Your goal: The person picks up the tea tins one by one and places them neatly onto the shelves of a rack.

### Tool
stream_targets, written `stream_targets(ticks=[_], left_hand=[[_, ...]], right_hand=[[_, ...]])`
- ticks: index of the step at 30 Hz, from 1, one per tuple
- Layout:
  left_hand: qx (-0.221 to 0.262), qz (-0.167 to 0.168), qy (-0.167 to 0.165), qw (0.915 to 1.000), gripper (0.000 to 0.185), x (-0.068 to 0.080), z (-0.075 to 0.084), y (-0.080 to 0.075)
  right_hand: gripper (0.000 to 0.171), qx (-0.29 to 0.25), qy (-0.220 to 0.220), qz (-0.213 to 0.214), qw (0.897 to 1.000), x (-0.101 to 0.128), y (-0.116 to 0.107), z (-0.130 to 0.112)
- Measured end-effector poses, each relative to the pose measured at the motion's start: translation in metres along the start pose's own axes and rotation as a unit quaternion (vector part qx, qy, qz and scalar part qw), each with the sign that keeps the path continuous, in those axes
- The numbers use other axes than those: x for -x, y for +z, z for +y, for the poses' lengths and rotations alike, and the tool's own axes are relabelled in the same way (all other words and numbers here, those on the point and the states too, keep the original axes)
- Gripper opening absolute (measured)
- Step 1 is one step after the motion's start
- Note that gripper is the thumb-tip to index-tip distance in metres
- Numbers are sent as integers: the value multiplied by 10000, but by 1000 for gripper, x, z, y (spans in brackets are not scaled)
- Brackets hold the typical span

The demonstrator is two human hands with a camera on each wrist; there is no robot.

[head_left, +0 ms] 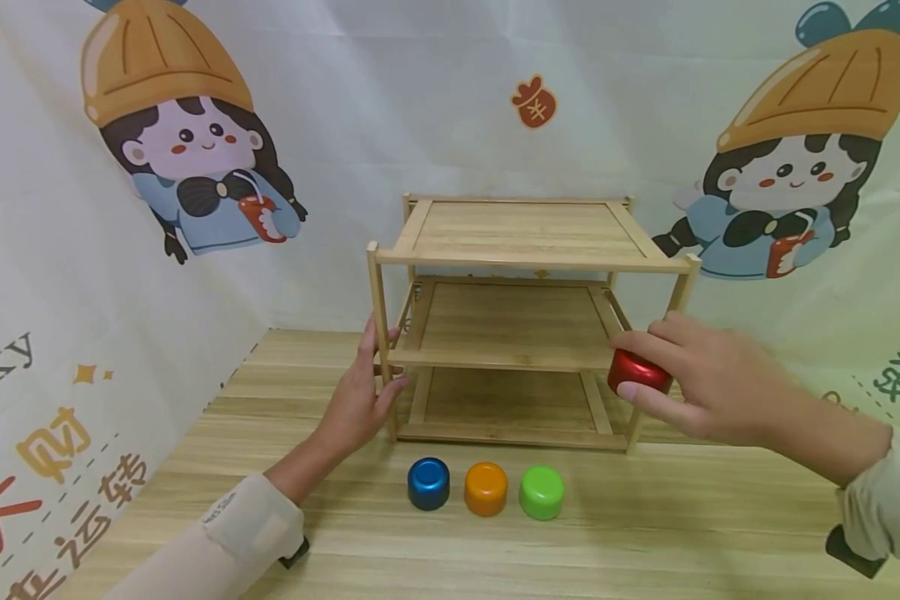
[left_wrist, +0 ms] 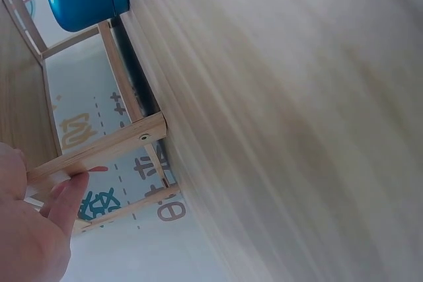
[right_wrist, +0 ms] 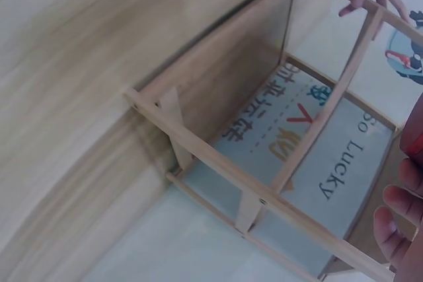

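Wooden bench [head_left: 645, 533] all around, and your left hand [head_left: 360, 400] sits at the front left post of the little bamboo shelf rack [head_left: 525, 250], fingers [head_left: 367, 337] mostly straight and resting against the post at the middle shelf level, not really wrapped around it. Moving right, three caps stand in a row on the bench just in front of the rack: the blue cap [head_left: 428, 482], the orange cap [head_left: 486, 487], then the green cap [head_left: 542, 492], close together but apart. Over at the rack's front right post, your right hand [head_left: 701, 383] has its fingers curled round the red cap [head_left: 636, 371], holding it up off the bench beside the middle shelf.
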State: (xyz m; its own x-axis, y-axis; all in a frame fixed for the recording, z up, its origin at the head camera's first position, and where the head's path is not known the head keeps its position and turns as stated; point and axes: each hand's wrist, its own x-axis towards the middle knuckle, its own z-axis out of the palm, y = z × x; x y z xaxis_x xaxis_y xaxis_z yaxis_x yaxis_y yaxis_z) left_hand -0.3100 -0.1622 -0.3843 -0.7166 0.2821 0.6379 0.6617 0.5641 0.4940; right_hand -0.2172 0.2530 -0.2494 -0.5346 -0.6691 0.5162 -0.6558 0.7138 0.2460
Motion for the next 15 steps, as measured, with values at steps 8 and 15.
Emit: stream_targets(ticks=[8,15], left_hand=[[-39,-17,10,10000,101,0,0,0],[-98,18,79,9999,101,0,0,-1]], right_hand=[[39,-106,85,74,9999,-15,-11,9],[41,-181,158,88,9997,-30,-22,18]])
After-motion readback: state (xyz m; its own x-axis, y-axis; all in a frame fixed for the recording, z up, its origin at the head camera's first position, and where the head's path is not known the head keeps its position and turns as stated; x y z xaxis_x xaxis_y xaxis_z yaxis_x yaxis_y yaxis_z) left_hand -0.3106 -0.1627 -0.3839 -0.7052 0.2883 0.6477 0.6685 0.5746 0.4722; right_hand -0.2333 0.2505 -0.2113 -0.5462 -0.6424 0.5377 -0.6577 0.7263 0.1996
